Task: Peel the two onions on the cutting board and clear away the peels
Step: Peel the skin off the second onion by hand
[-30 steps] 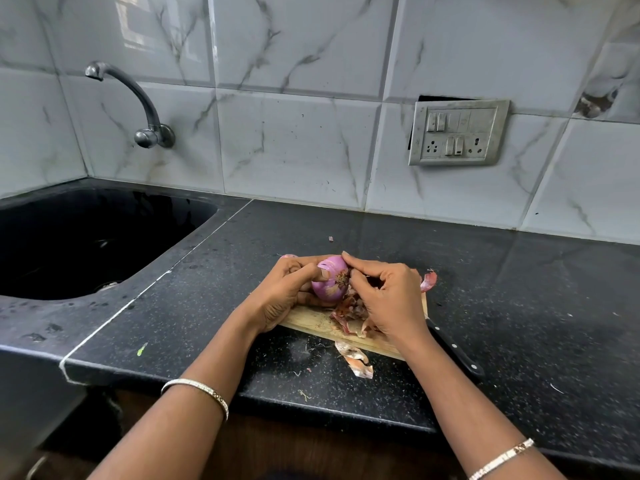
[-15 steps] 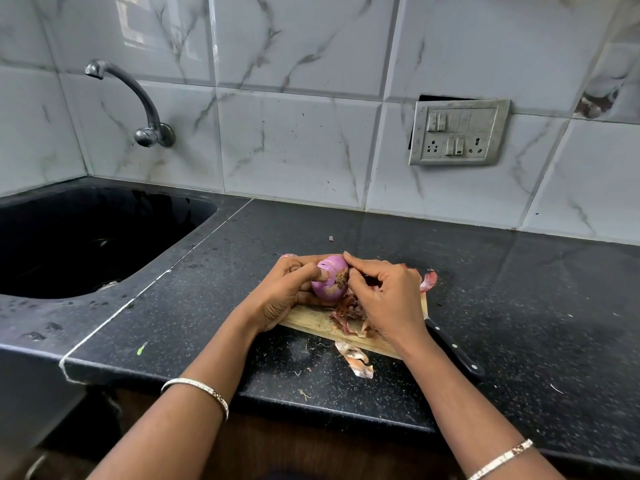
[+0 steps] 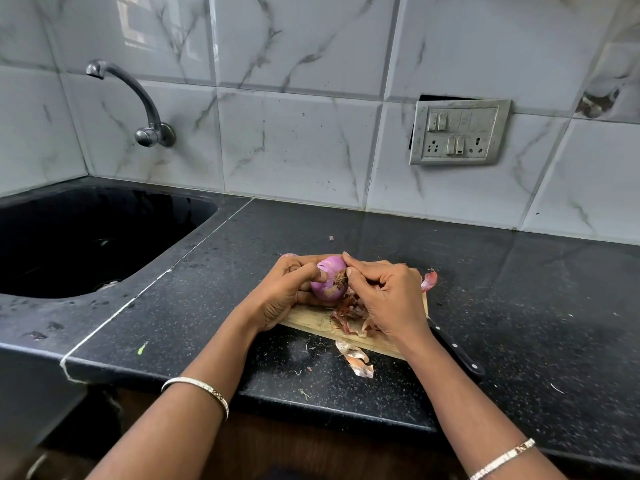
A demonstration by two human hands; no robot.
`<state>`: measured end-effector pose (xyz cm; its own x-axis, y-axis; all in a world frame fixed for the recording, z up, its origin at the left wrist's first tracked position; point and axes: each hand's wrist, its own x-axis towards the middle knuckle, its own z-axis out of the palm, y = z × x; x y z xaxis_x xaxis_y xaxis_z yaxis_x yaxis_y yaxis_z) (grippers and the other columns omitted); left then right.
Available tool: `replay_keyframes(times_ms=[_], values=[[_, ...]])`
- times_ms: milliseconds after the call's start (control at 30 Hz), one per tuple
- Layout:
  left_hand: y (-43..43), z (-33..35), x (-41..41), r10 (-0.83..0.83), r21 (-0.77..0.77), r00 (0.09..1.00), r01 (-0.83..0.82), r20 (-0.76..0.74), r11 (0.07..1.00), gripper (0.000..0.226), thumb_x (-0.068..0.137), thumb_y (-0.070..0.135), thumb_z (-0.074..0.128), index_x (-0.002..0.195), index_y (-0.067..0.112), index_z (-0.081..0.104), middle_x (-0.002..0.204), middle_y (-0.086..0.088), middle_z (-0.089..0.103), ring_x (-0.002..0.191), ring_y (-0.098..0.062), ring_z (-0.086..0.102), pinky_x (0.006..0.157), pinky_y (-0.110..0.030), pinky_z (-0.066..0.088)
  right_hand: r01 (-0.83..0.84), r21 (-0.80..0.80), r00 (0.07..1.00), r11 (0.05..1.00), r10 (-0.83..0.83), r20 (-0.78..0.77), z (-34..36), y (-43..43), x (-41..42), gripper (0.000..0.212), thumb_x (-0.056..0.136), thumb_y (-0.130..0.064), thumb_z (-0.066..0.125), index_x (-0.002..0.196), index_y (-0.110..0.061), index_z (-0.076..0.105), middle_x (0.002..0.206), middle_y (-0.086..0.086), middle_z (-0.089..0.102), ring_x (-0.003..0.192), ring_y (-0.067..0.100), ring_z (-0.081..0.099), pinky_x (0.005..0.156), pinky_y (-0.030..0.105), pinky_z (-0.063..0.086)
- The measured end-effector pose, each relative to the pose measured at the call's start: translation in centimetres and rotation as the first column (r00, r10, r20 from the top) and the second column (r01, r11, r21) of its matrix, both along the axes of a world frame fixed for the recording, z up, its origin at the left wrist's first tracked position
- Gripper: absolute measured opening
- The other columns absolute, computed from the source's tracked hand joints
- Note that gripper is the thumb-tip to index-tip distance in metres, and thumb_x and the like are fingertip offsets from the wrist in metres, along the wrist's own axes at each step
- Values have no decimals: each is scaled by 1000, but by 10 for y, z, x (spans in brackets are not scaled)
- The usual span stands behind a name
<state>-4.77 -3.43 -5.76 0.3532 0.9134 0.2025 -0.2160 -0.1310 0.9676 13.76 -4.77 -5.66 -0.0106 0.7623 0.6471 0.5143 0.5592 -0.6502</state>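
Currently a round purple onion (image 3: 329,280) is held just above the far left part of a pale wooden cutting board (image 3: 308,320), with its brown root tuft turned toward the camera. It is cupped from the left by the left hand (image 3: 284,292), whose fingers are curled round it and whose thumb is pressed on its glossy side. The right hand (image 3: 384,296) is brought in from the right with its fingers bent: the forefinger is laid over the top of the onion and the thumb tip is set beside the root, so that the skin there is pinched. A heap of reddish-brown dry peels (image 3: 348,315) is spread on the board beneath the right hand, and a curled pink peel (image 3: 429,280) is seen at the board's far right edge. One pale papery peel (image 3: 356,362) is left on the black speckled worktop (image 3: 519,289) just in front of the board. A black-handled knife (image 3: 457,351) is laid on the worktop beside the board's right edge, its blade hidden by the right wrist. A black sink (image 3: 86,237) is set into the worktop well to the left, under a curved metal tap (image 3: 138,98) fixed to the marbled white wall tiles. A thin silver bangle (image 3: 197,389) is worn on the left wrist.
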Motion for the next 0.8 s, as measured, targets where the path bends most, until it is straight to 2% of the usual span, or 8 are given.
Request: replay_keyframes(times_ms=[100, 200, 467, 533, 667, 800], values=[[-1, 1, 0, -11, 0, 1000, 11, 18, 1000, 35, 80, 13, 57, 105, 19, 81, 97, -18, 76, 85, -26, 75, 78, -36, 64, -17, 5, 1000, 1000, 17, 9, 0, 0, 0, 21, 89, -20, 77, 110, -20, 78, 105, -8, 76, 98, -6, 68, 86, 14, 52], [0, 0, -1, -17, -1, 1000, 18, 24, 1000, 36, 81, 11, 56, 108, 16, 80, 97, -19, 75, 83, -26, 74, 79, -37, 64, -26, 13, 1000, 1000, 26, 14, -1, 0, -1, 26, 86, -27, 79, 111, -20, 77, 105, -8, 76, 98, -4, 69, 86, 13, 52], [1, -2, -1, -8, 16, 1000, 8, -12, 1000, 40, 80, 11, 56, 112, 14, 78, 102, -23, 75, 88, -30, 74, 81, -40, 64, -22, 36, 999, 999, 21, 35, -5, 4, 2, 22, 89, -13, 75, 110, -17, 77, 104, -3, 76, 99, -7, 67, 83, 6, 48], [1, -2, -1, -10, 12, 1000, 10, -5, 1000, 39, 80, 12, 56, 111, 14, 79, 102, -23, 75, 88, -29, 74, 81, -41, 64, -15, 52, 999, 999, 13, 45, -5, 5, 2, 22, 89, -14, 75, 110, -18, 77, 104, -4, 76, 98, -5, 68, 83, 8, 49], [2, -3, -2, -27, 23, 1000, 27, 3, 999, 38, 82, 12, 55, 111, 16, 79, 101, -21, 75, 87, -28, 74, 84, -41, 63, -50, 37, 998, 998, 48, 32, -5, 2, 0, 26, 88, -28, 78, 113, -20, 76, 106, -8, 76, 98, -3, 69, 85, 15, 53], [4, -4, -1, -17, 10, 1000, 17, 7, 1000, 39, 80, 11, 55, 110, 14, 79, 99, -21, 75, 85, -28, 74, 79, -38, 64, -38, 45, 999, 998, 36, 40, -6, 4, 1, 22, 90, -23, 75, 112, -20, 76, 106, -8, 76, 97, -3, 69, 86, 18, 54]])
